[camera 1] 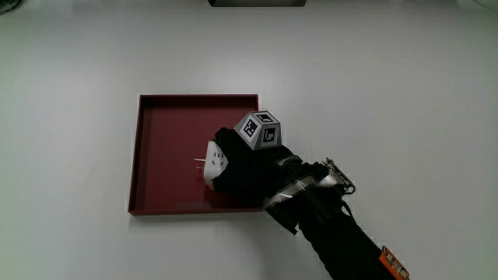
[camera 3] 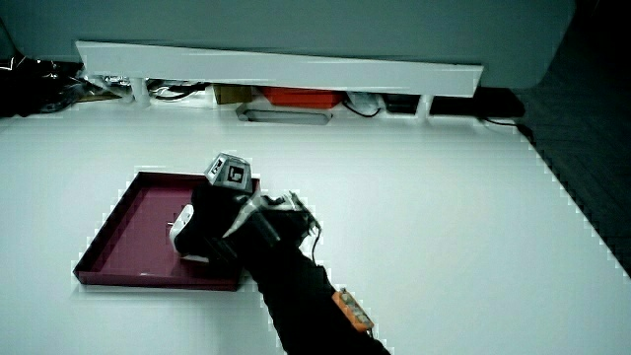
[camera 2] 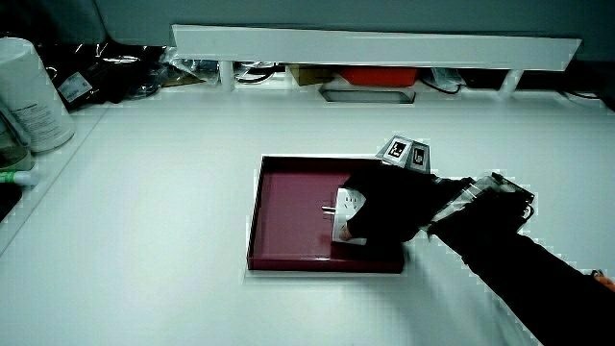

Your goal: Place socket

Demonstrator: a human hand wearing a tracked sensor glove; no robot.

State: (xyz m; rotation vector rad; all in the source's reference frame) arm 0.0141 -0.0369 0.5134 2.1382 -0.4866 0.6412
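A dark red square tray [camera 1: 156,140] lies on the white table; both side views show this tray [camera 2: 288,207] [camera 3: 128,227] as well. The gloved hand [camera 1: 245,159] is over the part of the tray nearest the person, its fingers curled around a white socket [camera 1: 215,162] with metal pins sticking out toward the tray's middle. In both side views the socket [camera 2: 348,213] [camera 3: 183,225] peeks out from the hand [camera 2: 389,207] [camera 3: 217,222] just above the tray floor. The patterned cube [camera 1: 259,128] sits on the back of the hand.
A low white partition [camera 2: 375,43] runs along the table's edge farthest from the person, with cables and small items under it. In a side view a white canister [camera 2: 29,91] stands at the table's edge.
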